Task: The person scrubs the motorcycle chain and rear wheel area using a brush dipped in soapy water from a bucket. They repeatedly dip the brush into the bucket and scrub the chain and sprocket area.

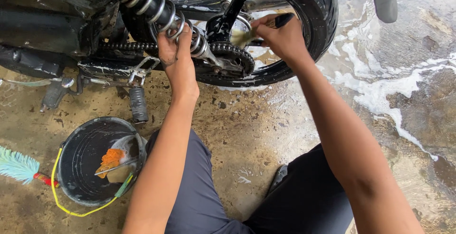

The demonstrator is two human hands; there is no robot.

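A motorcycle's rear wheel [316,20] with a black tyre stands in front of me on a wet floor. My left hand [175,56] grips the chrome coil spring of the shock absorber [164,13]. My right hand [280,37] holds a small black-handled brush [247,35], its bristles against the hub next to the rear sprocket [232,53] and drive chain [123,46]. My knees in dark trousers are below.
A black bucket [80,160] with an orange sponge and a cup inside sits at lower left, a teal fluffy brush [19,165] beside it. A black footpeg [138,105] hangs below the chain. White soap foam [375,91] spreads over the wet concrete at right.
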